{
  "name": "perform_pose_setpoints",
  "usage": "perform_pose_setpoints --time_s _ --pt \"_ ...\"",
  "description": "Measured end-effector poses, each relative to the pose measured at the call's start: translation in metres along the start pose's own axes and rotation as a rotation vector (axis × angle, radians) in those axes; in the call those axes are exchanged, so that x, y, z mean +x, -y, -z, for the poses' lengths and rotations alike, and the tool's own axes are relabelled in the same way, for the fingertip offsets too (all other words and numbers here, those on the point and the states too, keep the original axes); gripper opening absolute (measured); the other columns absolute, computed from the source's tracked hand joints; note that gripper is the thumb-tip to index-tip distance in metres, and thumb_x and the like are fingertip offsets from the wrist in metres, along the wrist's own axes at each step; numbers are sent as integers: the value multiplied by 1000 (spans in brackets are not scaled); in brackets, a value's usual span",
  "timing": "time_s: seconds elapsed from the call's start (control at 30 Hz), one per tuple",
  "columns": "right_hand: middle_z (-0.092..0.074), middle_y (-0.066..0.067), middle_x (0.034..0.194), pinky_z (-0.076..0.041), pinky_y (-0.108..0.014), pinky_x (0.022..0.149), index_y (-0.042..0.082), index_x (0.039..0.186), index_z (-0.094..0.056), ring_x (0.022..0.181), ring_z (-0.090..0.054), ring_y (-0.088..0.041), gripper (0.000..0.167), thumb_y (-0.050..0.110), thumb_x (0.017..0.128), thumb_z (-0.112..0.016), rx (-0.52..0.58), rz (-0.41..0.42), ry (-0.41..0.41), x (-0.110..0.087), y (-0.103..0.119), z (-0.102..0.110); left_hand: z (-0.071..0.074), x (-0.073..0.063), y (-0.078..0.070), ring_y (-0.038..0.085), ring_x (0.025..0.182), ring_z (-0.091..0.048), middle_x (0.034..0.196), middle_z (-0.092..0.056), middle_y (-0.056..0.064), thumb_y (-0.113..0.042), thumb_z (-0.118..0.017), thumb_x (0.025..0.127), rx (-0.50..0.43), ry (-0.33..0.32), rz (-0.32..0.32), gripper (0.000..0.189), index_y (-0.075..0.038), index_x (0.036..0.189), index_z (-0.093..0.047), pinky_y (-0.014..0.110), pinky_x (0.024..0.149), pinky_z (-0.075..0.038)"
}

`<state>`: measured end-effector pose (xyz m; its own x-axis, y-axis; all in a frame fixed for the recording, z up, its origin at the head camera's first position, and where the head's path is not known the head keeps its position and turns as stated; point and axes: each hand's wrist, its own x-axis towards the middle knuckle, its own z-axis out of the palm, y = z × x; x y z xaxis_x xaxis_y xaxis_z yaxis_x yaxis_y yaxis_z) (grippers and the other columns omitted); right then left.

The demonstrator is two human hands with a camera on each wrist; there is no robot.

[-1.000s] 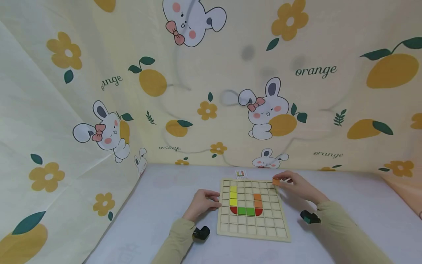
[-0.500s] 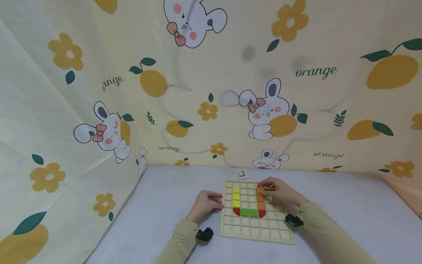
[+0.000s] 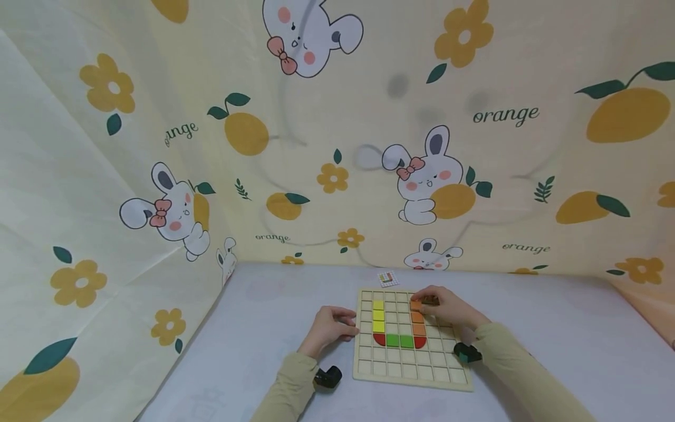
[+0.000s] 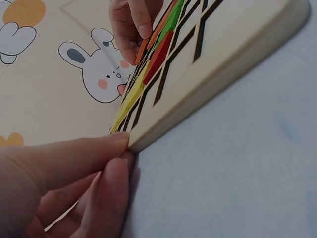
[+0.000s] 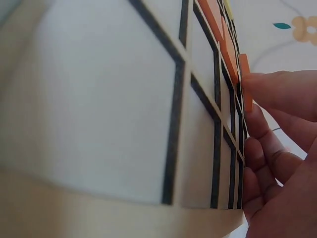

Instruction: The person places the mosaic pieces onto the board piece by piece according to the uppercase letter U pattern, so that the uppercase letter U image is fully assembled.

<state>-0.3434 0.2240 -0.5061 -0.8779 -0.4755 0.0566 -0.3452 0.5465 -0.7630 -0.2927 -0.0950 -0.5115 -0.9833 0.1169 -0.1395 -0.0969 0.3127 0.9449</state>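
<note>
A square wooden grid board (image 3: 411, 382) lies on the table. On it, several tiles form a U: yellow squares (image 3: 378, 315) at left, green squares (image 3: 399, 341) along the bottom, red rounded corner pieces (image 3: 379, 339), and orange squares (image 3: 418, 329) at right. My left hand (image 3: 329, 328) holds the board's left edge, its thumb (image 4: 116, 143) on the rim and a finger just below. My right hand (image 3: 449, 307) pinches another orange square tile (image 5: 244, 64) at the top of the orange column. In the right wrist view this tile stands slightly proud of the grid, partly hidden by the thumb.
Behind the board lies a small card (image 3: 388, 279) printed with a similar coloured U. A patterned cloth (image 3: 300, 135) with rabbits and oranges hangs behind and at the left. Black wrist cameras (image 3: 329, 377) sit on both wrists.
My right hand has moved left from the board's far right corner to the orange column, carrying the orange tile. The board and left hand have shifted slightly right.
</note>
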Motion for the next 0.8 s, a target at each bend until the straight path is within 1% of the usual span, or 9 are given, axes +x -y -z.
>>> perform_pose_setpoints --time_s 0.23,0.37,0.47,0.63,0.73,0.8 --pt "-61 -4 108 -42 -41 88 6 113 -66 98 -51 -23 23 9 90 -65 -20 -6 15 4 0 -2 2 -1 1 15 66 -63 80 -64 5 1 -81 71 26 -7 14 36 -3 105 -69 28 60 -56" --pt "-62 -8 109 -42 -43 88 4 113 -66 98 -51 -25 23 7 90 -63 -7 8 32 5 3 -3 4 -1 2 15 66 -63 80 -64 5 1 -81 71 17 0 16 36 -3 105 -69 28 59 -56" --pt "-62 -9 110 -42 -44 88 3 112 -66 99 -51 -26 22 6 91 -63 3 3 38 4 5 -4 5 -1 4 15 66 -63 80 -65 5 0 -82 70 12 -1 21 37 -3 104 -69 28 59 -56" --pt "-62 -7 110 -44 -40 86 4 113 -66 98 -51 -24 21 6 92 -62 -16 0 49 2 6 -2 3 0 6 15 66 -63 79 -66 4 0 -83 69 3 -8 40 37 -4 103 -70 28 59 -56" --pt "-63 -8 110 -46 -37 84 4 115 -65 96 -52 -24 24 7 92 -62 -29 -1 51 -1 8 4 2 2 7 14 67 -63 80 -66 4 -1 -83 69 0 -5 33 37 -4 104 -70 28 60 -56" --pt "-63 -8 112 -47 -38 85 3 118 -64 98 -53 -24 26 9 92 -62 -21 -13 49 -5 10 8 2 2 8 15 67 -64 80 -66 4 -2 -83 70 -10 0 31 36 -4 104 -70 28 61 -56"
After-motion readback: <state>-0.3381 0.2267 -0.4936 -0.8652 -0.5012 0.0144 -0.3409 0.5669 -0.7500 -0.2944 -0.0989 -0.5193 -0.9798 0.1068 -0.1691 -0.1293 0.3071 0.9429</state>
